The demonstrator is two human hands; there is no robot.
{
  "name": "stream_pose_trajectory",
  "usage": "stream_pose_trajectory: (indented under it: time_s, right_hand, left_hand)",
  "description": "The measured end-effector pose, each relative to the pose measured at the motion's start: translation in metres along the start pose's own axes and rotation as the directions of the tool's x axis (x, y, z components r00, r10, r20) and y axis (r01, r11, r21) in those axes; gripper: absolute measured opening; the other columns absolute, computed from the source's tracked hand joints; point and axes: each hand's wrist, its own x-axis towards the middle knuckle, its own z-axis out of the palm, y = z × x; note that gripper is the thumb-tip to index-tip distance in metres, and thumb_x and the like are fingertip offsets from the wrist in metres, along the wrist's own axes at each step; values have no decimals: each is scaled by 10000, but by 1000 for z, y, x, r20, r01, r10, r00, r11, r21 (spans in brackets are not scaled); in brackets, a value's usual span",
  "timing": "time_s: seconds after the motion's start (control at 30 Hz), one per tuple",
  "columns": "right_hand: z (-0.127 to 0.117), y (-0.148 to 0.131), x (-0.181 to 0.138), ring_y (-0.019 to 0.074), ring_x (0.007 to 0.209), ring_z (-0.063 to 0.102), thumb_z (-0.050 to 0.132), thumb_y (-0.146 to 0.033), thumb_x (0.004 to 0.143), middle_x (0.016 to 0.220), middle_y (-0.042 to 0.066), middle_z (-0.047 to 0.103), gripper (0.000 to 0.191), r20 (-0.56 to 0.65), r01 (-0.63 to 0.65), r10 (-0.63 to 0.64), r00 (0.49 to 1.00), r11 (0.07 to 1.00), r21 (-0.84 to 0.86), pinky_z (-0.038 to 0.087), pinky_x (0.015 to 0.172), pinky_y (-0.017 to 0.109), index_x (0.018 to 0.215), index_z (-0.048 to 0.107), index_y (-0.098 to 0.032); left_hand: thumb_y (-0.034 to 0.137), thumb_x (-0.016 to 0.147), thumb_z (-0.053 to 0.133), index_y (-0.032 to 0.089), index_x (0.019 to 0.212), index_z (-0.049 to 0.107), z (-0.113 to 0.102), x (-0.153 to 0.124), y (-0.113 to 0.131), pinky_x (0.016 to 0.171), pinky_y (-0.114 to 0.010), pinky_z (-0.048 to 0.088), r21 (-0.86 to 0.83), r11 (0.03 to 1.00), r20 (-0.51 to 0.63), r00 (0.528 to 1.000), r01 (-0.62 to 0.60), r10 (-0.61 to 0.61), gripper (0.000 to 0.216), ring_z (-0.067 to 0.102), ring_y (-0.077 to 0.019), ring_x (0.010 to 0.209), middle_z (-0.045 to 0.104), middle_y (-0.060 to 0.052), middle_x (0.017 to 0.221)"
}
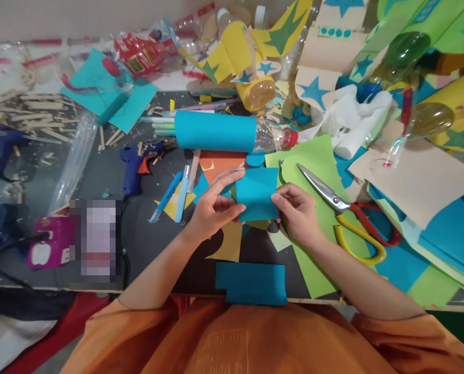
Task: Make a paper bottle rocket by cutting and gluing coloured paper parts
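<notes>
A small blue paper piece [258, 193] is held up between both hands above the table. My left hand [216, 208] grips its left edge, fingers behind and thumb at the lower corner. My right hand [297, 212] pinches its right edge. Just beyond lies a plastic bottle [269, 136] on its side, with a red cap and blue paper [215, 131] wrapped round its body. Another blue paper strip [251, 283] rests at the table's near edge. To the right of my right hand are scissors [335, 200] with red and yellow handles, lying on green paper [313, 265].
Blue glue guns [133, 169] and wooden sticks [41, 111] lie on the left, near a pink box [51, 241] with a cable. Blue markers [182, 193] are left of my hands. Decorated bottles and star-marked paper [313, 91] crowd the back right. A beige sheet [414, 174] lies right.
</notes>
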Motion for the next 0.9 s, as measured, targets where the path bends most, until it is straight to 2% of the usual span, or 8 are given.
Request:
stream_pose_trajectory:
  time_s: [0.27, 0.57, 0.77, 0.9]
  right_hand:
    - [-2, 4, 0, 77, 353, 444, 729, -468, 807, 440, -82, 492, 320, 6, -17, 17, 1000, 1000, -11, 365, 366, 210, 678, 574, -219]
    - [-7, 10, -1, 70, 361, 455, 736, -427, 832, 458, -83, 512, 283, -5, -44, 44, 999, 997, 58, 358, 383, 202, 711, 596, -213]
    - [-8, 11, 0, 92, 396, 471, 676, -527, 856, 476, -60, 528, 366, 29, -55, 52, 998, 994, 97, 401, 435, 237, 671, 604, -220]
    - [-11, 12, 1, 98, 407, 460, 676, -543, 852, 469, -51, 511, 417, 65, -73, 71, 995, 997, 27, 371, 425, 233, 613, 577, -216]
  left_hand:
    - [385, 866, 721, 488, 1429, 465, -3, 1, -2, 502, -236, 647, -6, 1000, 52, 999, -4, 4, 627, 638, -44, 558, 342, -58, 1616]
    - [311, 828, 773, 559, 1429, 427, -4, 3, -2, 491, -216, 615, -26, 999, 100, 994, -31, 33, 736, 638, -34, 549, 291, -57, 1647]
    - [362, 836, 758, 527, 1443, 433, -5, 2, -1, 483, -226, 615, -32, 999, 102, 995, -3, 6, 708, 647, -55, 558, 342, -64, 1625]
    - [363, 842, 748, 521, 1435, 449, -3, 3, 1, 514, -295, 647, -11, 1000, 103, 995, -15, 16, 683, 656, -85, 566, 382, -59, 1599]
